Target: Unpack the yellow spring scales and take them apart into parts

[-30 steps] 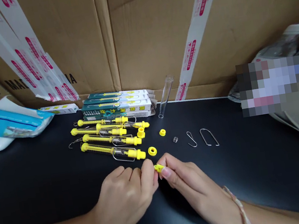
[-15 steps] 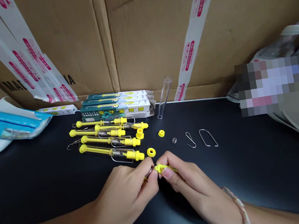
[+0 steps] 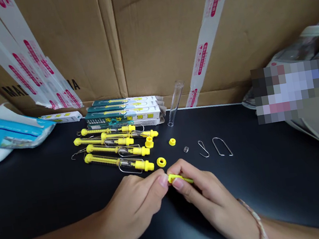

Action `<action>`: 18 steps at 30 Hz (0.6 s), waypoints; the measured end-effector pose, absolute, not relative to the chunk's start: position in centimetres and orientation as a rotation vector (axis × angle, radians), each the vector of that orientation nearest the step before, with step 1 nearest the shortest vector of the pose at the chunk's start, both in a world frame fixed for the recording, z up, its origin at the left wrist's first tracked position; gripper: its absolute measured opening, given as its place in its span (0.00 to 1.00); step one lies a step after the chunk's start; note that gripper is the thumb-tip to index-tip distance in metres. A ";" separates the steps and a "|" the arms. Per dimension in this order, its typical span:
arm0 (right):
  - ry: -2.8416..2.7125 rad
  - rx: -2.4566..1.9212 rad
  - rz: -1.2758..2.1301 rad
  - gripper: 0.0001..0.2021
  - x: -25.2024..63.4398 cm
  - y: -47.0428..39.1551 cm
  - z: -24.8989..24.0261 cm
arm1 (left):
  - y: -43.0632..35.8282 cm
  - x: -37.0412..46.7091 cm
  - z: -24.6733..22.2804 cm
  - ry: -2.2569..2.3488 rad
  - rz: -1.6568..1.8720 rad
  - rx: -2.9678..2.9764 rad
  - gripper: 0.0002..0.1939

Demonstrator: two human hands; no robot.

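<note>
Regrip at left hand (image 3: pixel 139 201): half a second ago, slim metallic bit visible in the pinch; now rolled thumb-up and closed over, with that bit out of sight. Fingertips together, right up against the end of yellow piece (image 3: pixel 173 177); can't tell about anything clamped inside. Right hand (image 3: pixel 203 191) firmly pinched on yellow piece, thumb against fingers. Showing more of its length than a second ago, tail out past right thumb. Held between both hands, on the near side of yellow ring (image 3: pixel 159 163).

Reads as fine work at that one end, probably mid-step. No change on black table (image 3: pixel 277 173): yellow cap (image 3: pixel 172 142), small coil (image 3: pixel 186 149), S-shaped hook (image 3: pixel 203 147), U-shaped wire (image 3: pixel 227 146) and clear tube (image 3: pixel 175 104) all loose, so apparently no help from those in this step
</note>
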State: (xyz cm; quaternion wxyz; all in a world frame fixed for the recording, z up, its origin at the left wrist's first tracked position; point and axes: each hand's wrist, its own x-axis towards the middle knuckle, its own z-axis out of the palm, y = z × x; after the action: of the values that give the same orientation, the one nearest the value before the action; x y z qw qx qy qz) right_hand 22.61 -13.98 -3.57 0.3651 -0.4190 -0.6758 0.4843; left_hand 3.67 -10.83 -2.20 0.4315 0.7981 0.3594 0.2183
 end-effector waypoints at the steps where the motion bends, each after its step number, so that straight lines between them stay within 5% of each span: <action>1: -1.720 -1.075 1.268 0.13 22.6 -14.0 -3.6 | -10.8 3.6 -2.2 0.892 0.520 1.943 0.25; 18: -1.605 -1.061 1.501 0.18 22.9 -13.4 -3.8 | -10.7 3.3 -2.9 0.835 0.478 1.848 0.17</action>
State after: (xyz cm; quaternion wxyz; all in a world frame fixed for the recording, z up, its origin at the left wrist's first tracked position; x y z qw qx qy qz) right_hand 22.92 -13.36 -3.83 0.3436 -0.4083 -0.6177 0.5776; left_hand 3.34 -10.69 -2.93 0.5047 0.7656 0.3462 0.1982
